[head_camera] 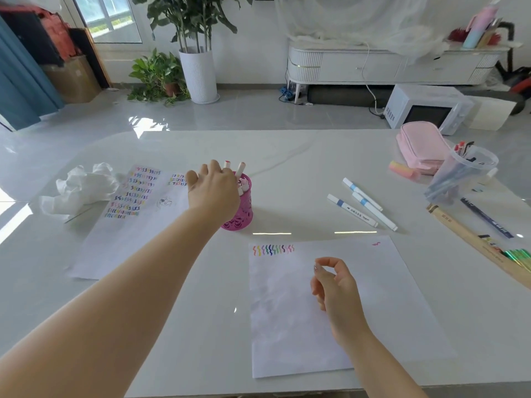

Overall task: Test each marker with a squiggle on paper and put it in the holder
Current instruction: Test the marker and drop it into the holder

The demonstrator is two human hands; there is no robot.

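A pink perforated holder [240,216] stands near the table's middle with several white markers [240,169] sticking out of it. My left hand [212,191] hovers over the holder's left rim, palm down and fingers spread, with nothing seen in its grasp. Three white markers with blue bands [362,209] lie to the right of the holder. In front of me lies a white sheet [373,305] with a row of coloured squiggles [273,249] at its top left. My right hand [333,285] rests above this sheet, fingers curled and thumb touching forefinger, holding nothing visible.
A second sheet [115,242] full of squiggles and crumpled tissue [80,188] lie at the left. At the right are a pink pencil case [421,147], a clear cup of pens [462,173], a dark pen [485,218] and a wooden box [471,239].
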